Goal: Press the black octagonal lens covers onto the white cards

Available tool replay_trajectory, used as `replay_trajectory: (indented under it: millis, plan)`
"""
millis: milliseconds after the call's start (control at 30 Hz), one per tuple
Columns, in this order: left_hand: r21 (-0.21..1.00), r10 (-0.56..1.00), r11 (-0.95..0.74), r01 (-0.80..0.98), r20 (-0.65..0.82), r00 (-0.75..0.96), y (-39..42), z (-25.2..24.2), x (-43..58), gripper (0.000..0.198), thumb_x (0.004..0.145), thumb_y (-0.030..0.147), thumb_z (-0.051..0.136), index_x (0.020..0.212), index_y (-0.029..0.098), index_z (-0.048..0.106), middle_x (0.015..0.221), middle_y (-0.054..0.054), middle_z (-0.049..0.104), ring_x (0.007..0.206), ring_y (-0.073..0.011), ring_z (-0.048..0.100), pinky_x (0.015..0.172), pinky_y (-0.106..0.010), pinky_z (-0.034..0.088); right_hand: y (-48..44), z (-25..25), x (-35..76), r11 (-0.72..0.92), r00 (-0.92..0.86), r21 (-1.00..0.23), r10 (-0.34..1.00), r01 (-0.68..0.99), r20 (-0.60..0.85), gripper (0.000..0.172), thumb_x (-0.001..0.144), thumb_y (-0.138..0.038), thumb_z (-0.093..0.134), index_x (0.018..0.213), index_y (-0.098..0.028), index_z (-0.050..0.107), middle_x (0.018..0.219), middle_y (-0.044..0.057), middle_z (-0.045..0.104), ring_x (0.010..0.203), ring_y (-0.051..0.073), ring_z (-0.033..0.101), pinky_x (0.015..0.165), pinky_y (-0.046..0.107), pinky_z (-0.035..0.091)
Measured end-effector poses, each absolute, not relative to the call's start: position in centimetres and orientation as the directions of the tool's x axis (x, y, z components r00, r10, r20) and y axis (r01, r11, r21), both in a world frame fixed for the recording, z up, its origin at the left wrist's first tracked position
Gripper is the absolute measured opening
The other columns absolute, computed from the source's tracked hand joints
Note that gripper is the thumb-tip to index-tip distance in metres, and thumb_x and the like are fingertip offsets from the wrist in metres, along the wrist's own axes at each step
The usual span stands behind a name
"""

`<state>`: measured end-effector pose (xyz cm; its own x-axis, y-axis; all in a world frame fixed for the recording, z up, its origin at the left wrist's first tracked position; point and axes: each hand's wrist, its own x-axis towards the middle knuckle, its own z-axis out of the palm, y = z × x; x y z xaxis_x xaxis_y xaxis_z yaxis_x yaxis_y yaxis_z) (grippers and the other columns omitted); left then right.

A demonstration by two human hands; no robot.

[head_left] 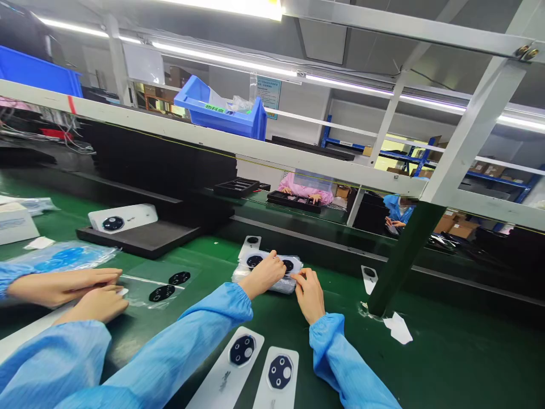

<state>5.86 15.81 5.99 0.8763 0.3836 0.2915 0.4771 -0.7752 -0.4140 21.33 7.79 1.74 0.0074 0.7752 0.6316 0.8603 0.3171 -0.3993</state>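
My left hand reaches over a small stack of clear plastic packs, its fingers closed at the top sheet. That sheet is a clear film with round black camera-lens stickers, one on either side of my left fingers. At the sheet's right edge, my right hand has thumb and fingers pinched together. Nearer to me lie two white phone back panels with dark round camera areas; the right-hand panel is cut off by the frame. Another small white panel lies behind the stack.
At left, a co-worker's hands work beside a clear film with two black stickers. A black tray bears a white phone panel. A green post rises at right, near a torn white paper.
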Motion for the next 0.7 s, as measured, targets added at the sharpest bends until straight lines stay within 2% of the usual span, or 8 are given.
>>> replay_trajectory:
  millis: [200, 367, 567, 700]
  plan:
    - [-0.455, 0.390, -0.753, 0.475, 0.272, 0.880, 15.4, 6.4, 6.0, 0.028, 0.088, 0.029, 0.055, 0.112, 0.015, 0.055, 0.111, -0.007, 0.060, 0.094, -0.0201, 0.061, 0.080, -0.041, 0.051, 7.8, 1.3, 21.2, 0.325, 0.012, -0.404, 0.767, 0.855, 0.642, 0.040, 0.081, -0.003, 0.044, 0.105, -0.028, 0.065, 0.099, 0.005, 0.056, 0.092, 0.021, 0.052, 0.078, 0.034, 0.048]
    - [-0.436, 0.385, -0.759, 0.483, 0.298, 0.874, 15.2, 6.3, 6.2, 0.027, 0.088, 0.029, 0.055, 0.111, 0.015, 0.056, 0.111, -0.007, 0.060, 0.093, -0.0200, 0.061, 0.080, -0.041, 0.052, 7.7, 1.1, 21.0, 0.323, 0.035, -0.420, 0.757, 0.848, 0.653, 0.041, 0.080, -0.004, 0.043, 0.105, -0.028, 0.065, 0.105, 0.007, 0.055, 0.098, 0.023, 0.051, 0.080, 0.037, 0.048]
    - [-0.346, 0.417, -0.767, 0.540, 0.370, 0.830, 15.3, 6.0, 6.0, 0.026, 0.088, 0.029, 0.055, 0.111, 0.015, 0.056, 0.110, -0.007, 0.060, 0.093, -0.0197, 0.061, 0.079, -0.040, 0.052, 7.8, 0.8, 20.9, 0.351, 0.023, -0.421, 0.745, 0.837, 0.667, 0.042, 0.078, -0.003, 0.042, 0.105, -0.026, 0.063, 0.109, 0.007, 0.058, 0.104, 0.022, 0.051, 0.086, 0.038, 0.045]
    - [-0.221, 0.525, -0.720, 0.658, 0.446, 0.725, 15.6, 6.0, 6.0, 0.028, 0.088, 0.029, 0.055, 0.112, 0.015, 0.055, 0.112, -0.007, 0.060, 0.095, -0.0204, 0.061, 0.081, -0.041, 0.051, 7.9, 0.6, 20.9, 0.374, -0.002, -0.411, 0.741, 0.832, 0.671, 0.041, 0.077, -0.002, 0.040, 0.104, -0.024, 0.062, 0.115, 0.005, 0.060, 0.111, 0.021, 0.050, 0.089, 0.037, 0.043]
